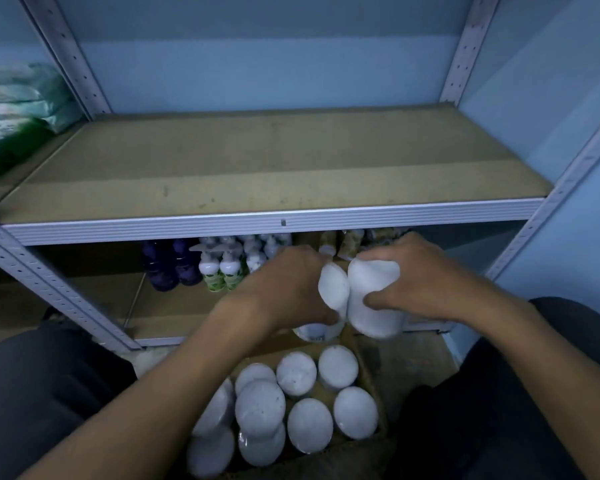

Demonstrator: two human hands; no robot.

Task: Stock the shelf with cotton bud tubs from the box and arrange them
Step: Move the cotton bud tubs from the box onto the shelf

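My left hand point(284, 289) grips a white round cotton bud tub point(333, 289), and my right hand point(423, 285) grips a second white tub point(373, 299). The two tubs are side by side and touch, held above the open cardboard box point(368, 368) and below the shelf edge. The box between my knees holds several white-lidded tubs point(295, 374), some upright, some tilted on top of others. The brown shelf board point(257, 168) above my hands has nothing on its middle part.
Green and white soft packs point(18, 112) lie on the neighbouring shelf at far left. On the lower shelf stand dark purple bottles point(172, 268) and white pump bottles point(222, 268). Grey perforated metal uprights point(32, 278) frame the bay. My dark-clothed knees flank the box.
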